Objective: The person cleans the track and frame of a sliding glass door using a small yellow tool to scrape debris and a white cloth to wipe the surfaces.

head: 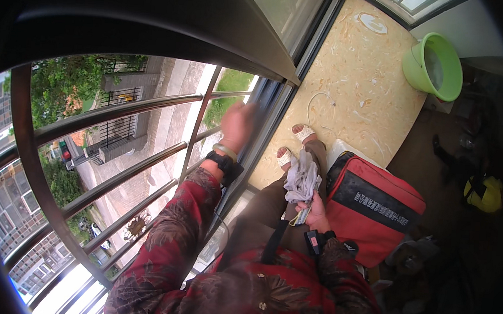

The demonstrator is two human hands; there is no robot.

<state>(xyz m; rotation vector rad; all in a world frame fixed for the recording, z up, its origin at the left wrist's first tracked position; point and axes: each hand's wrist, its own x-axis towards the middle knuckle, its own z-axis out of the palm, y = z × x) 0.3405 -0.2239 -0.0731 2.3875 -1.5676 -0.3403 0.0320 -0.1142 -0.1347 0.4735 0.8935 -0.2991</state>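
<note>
My left hand point(237, 123) is over the outer track of the window frame point(268, 97), beyond the sill. Its fingers curl away from view and are blurred, so whether they hold anything is unclear. A bracelet and a black strap circle that wrist. In front of my lap, my right hand point(314, 213) grips a crumpled light grey cloth point(301, 178). A narrow flat tool with a yellowish edge point(300, 216) is in the same hand; its kind cannot be made out. The cloth hangs over my trouser leg, above my sandals.
Metal railing bars point(132, 111) run outside the window, with ground far below. A dark sash point(281, 45) crosses overhead. On the marbled tan surface point(362, 68) lie a thin pale cord point(310, 103) and a green bucket point(450, 68). A red and black bag point(369, 226) bearing writing sits beside my right hand.
</note>
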